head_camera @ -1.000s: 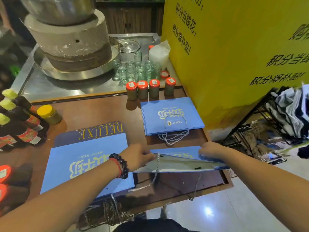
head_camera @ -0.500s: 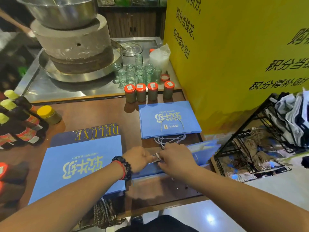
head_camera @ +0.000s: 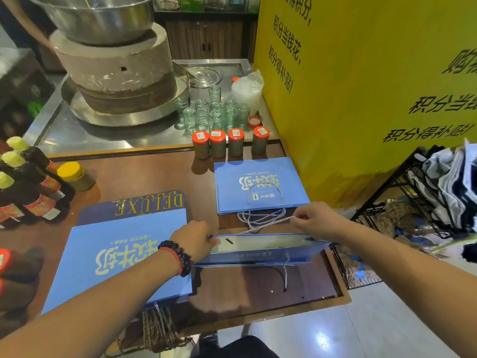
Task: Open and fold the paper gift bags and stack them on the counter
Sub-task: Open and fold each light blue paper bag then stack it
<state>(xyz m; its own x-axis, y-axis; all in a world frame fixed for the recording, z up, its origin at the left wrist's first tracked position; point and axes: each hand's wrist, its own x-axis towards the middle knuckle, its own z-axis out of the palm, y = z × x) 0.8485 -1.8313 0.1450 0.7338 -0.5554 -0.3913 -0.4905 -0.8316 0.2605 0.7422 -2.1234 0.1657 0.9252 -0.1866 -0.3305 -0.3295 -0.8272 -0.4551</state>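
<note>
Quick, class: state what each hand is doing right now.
Left hand: grips the open bag at its left end.
Right hand: pinches the cord handle.

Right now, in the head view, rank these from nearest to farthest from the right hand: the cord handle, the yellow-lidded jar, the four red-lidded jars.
Starting at the right hand:
1. Cord handle, pinched in its fingers.
2. Red-lidded jars, behind, past the bag stack.
3. Yellow-lidded jar, far left by the bottles.
</note>
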